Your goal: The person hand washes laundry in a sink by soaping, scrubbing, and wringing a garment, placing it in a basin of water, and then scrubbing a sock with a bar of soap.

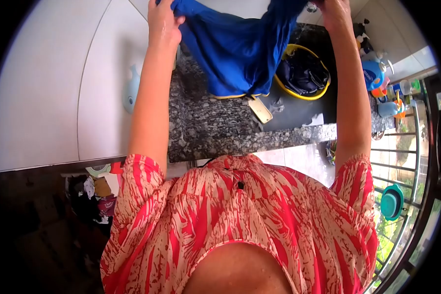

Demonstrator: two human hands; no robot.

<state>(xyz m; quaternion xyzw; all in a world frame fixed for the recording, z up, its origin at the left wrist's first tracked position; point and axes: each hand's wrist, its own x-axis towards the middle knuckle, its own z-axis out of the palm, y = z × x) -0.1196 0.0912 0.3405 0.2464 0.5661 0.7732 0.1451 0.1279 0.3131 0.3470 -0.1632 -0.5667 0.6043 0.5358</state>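
Here, a blue cloth [240, 56] hangs above the speckled surface [213, 122], its far ends gripped by left hand [164, 24] and right hand [335, 13], sensible holds for something probably soft and limp.

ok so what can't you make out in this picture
Head view:
- right hand: most fingers cut off by the top edge, so its grip is unclear
- blue cloth: upper part cut off by the same edge
- yellow basin: bottom hidden by dark cloth
- blue bottle: label too small to read
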